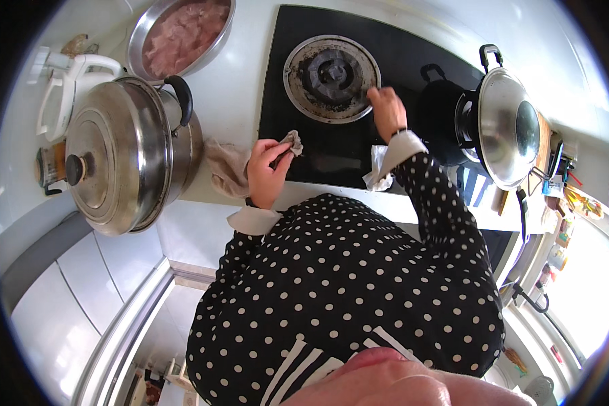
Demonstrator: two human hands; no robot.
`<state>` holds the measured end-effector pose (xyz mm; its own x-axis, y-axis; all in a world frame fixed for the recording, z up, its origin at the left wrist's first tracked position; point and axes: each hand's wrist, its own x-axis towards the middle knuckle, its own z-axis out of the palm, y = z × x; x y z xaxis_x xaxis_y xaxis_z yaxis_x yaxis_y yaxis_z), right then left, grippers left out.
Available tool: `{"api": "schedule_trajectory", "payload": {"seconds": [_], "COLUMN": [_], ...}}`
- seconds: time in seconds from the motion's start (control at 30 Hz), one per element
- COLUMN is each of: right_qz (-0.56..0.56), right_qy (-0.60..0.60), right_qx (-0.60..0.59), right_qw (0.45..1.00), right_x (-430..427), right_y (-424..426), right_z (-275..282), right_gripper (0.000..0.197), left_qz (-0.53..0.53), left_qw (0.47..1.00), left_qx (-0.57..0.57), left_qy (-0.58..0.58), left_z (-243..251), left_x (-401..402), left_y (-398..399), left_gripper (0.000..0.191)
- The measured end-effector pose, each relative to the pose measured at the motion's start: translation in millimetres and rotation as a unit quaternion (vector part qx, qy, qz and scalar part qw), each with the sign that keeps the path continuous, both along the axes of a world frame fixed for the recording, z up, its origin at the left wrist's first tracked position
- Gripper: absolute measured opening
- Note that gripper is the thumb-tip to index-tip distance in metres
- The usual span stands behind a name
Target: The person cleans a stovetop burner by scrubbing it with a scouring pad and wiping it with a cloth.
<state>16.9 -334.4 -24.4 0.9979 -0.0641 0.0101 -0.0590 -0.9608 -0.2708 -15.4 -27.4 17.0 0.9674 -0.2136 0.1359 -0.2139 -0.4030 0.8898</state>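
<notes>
My left hand (268, 170) pinches a crumpled, soiled wipe (293, 143) over the front left edge of the black glass cooktop (330, 165). At the right rim of the left burner's round metal drip tray (299, 96), my right hand (388, 112) is bent with its fingers curled. Whether anything is between those fingers is blurred. Dark grime marks the tray around the burner head (336, 74). A crumpled white tissue (378, 165) lies at the cooktop's front edge, below my right wrist. Beside my left hand, a beige cloth (228, 167) lies on the counter.
A large lidded steel pot (127, 157) stands at left, with a metal bowl of raw meat (182, 38) behind it. At right, a wok with a steel-and-glass lid (507, 127) sits over the other burner. A white plastic appliance (73, 86) stands far left.
</notes>
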Motion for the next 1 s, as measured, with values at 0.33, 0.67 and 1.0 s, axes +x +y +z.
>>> {"api": "schedule_trajectory", "payload": {"seconds": [0.33,0.67,1.0], "right_qz": [0.020,0.075,0.241], "right_qy": [0.000,0.068,-0.005], "right_qx": [-0.014,-0.033,0.001], "right_qw": [1.000,0.994,0.971], "right_x": [23,49,132], "right_y": [-22,-34,-67], "right_z": [2,14,4], "right_gripper": [0.017,0.020,0.021], "left_qz": [0.021,0.024,0.037], "left_qw": [0.999,0.997,0.998], "left_qx": [-0.024,-0.024,-0.022], "left_qy": [0.035,0.065,0.040], "left_z": [0,0,2], "left_x": [3,3,5], "left_y": [-6,-7,-10], "left_gripper": [0.019,0.018,0.019]}}
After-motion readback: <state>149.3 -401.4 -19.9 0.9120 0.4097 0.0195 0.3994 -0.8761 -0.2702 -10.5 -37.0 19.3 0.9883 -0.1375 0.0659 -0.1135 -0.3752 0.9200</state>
